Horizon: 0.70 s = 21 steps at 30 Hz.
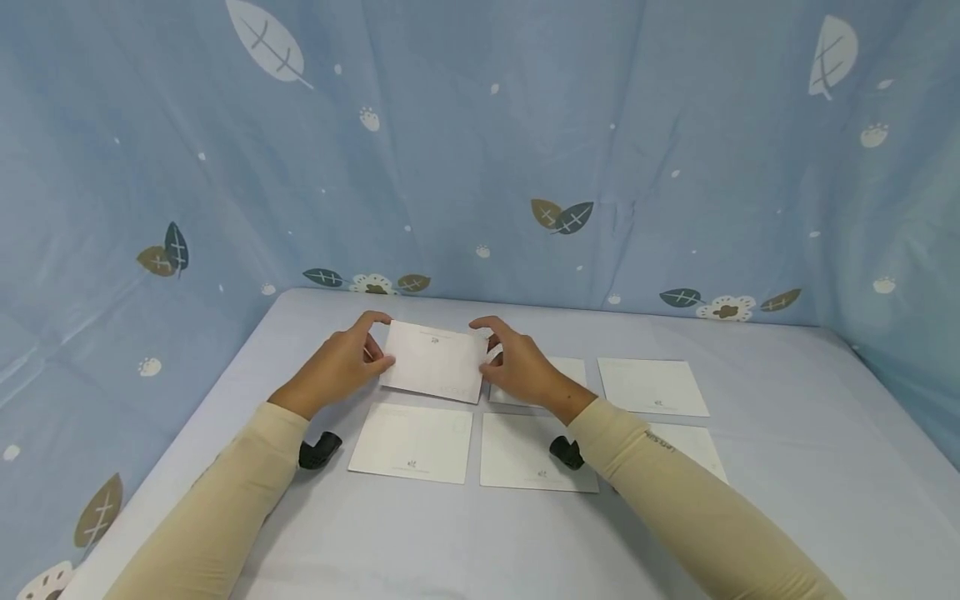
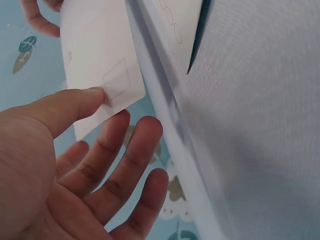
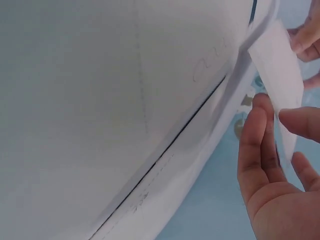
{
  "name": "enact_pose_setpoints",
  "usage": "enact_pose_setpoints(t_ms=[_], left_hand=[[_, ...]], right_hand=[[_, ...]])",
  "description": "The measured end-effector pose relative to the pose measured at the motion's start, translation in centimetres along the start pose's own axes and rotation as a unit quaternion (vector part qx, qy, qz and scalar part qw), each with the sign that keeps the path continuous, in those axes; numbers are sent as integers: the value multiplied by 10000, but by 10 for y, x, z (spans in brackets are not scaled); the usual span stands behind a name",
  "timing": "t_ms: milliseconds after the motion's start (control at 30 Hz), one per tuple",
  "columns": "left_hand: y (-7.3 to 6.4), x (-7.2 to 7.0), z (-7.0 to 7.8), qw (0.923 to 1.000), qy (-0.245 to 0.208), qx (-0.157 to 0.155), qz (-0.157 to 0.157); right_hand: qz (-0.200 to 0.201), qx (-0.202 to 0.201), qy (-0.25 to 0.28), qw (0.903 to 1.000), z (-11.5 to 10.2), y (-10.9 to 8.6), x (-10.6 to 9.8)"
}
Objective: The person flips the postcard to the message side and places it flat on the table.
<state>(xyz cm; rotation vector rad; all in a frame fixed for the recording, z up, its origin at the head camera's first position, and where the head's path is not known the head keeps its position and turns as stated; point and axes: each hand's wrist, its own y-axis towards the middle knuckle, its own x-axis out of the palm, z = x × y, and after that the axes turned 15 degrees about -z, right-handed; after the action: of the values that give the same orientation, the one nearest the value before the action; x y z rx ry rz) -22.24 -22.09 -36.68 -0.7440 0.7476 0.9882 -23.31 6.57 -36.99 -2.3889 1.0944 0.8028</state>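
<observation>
A white postcard (image 1: 435,358) is lifted above the far left part of the table, tilted so its printed side faces me. My left hand (image 1: 341,362) pinches its left edge. In the left wrist view the thumb presses near a printed stamp box, with fingers behind the postcard (image 2: 95,45). At the opposite edge, my right hand (image 1: 525,367) holds the postcard between thumb and fingers. The right wrist view shows that postcard (image 3: 277,60) nearly edge-on. Below it lies a front left postcard (image 1: 411,442); another postcard (image 1: 573,371) is partly hidden behind my right hand.
More white postcards lie in rows on the pale table (image 1: 420,542): a front middle one (image 1: 517,458), a back right one (image 1: 652,385) and a front right one (image 1: 693,442) partly under the right sleeve. A blue leaf-patterned curtain (image 1: 465,150) hangs behind the table.
</observation>
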Motion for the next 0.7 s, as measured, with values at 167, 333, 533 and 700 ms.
enact_pose_setpoints(t_ms=[167, 333, 533, 700], left_hand=[[1, 1, 0, 10000, 55, -17, 50], [2, 1, 1, 9999, 132, 59, 21], [1, 4, -1, 9996, 152, 21, -240], [2, 6, -3, 9992, 120, -146, -344]], right_hand=[[26, 124, -141, 9998, 0, 2, 4], [-24, 171, -276, 9995, 2, 1, 5], [-258, 201, -667, 9972, 3, -2, 5], [-441, 86, -2022, 9783, 1, -6, 9]])
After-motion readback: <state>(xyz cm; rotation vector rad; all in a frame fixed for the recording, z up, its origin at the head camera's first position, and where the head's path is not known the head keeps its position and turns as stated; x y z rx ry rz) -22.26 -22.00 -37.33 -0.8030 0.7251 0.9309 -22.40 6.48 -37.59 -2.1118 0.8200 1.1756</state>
